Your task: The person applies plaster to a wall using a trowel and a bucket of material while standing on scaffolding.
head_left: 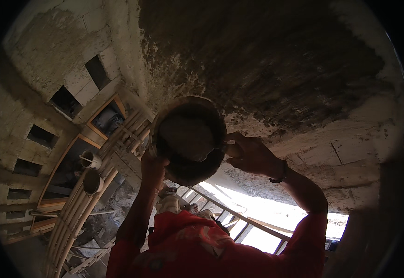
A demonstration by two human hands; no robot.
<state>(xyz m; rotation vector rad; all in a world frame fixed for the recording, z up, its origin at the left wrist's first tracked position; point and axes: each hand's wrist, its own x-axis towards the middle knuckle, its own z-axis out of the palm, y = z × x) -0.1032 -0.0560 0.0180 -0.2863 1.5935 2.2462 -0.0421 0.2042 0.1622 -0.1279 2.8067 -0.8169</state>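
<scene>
A round dark bucket (167,175) is held up in front of me, close to the wall. My left hand (154,169) is closed around its near left rim, thumb toward the inside. At the bucket's right side, my right hand (254,155) is closed on the short pale handle (233,149) of what looks like a trowel. Inside the bucket lies a grey, rounded mass (186,136), apparently wet mortar. The trowel's blade is hard to tell from it in the shade.
Dark, wet plaster (276,55) covers much of the wall ahead; bare pale blocks (322,160) show lower right. Bamboo poles (79,217) run along the left, with two pails (90,160) beside them. A ladder-like frame (239,217) stands below, against bright light.
</scene>
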